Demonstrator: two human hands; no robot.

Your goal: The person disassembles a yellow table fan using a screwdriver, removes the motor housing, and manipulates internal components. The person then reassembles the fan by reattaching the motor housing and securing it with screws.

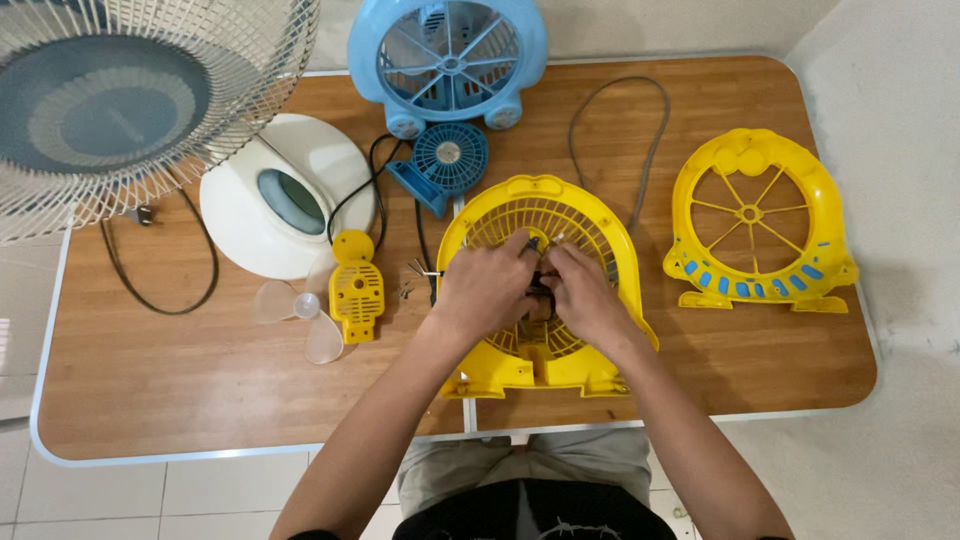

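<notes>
Wooden folding table (150, 390) takes up most of the view, with fan parts all over it. Far left you've got the big white wire fan guard (130, 100) hanging over the edge, and the white fan base (240, 215) just right of it. Far middle is the blue fan housing (447, 60), with a small blue motor unit (445, 162) near it. Over on the right lies the yellow front frame (755, 222), well apart from your hands. Dead centre near you is the yellow fan grille (540, 290): your left hand (485, 285) and right hand (583, 295) are both curled over its hub, fingertips pinching something small and dark there; can't tell what. Left of that, a yellow motor cover (358, 285) beside a clear propeller blade (300, 310).
</notes>
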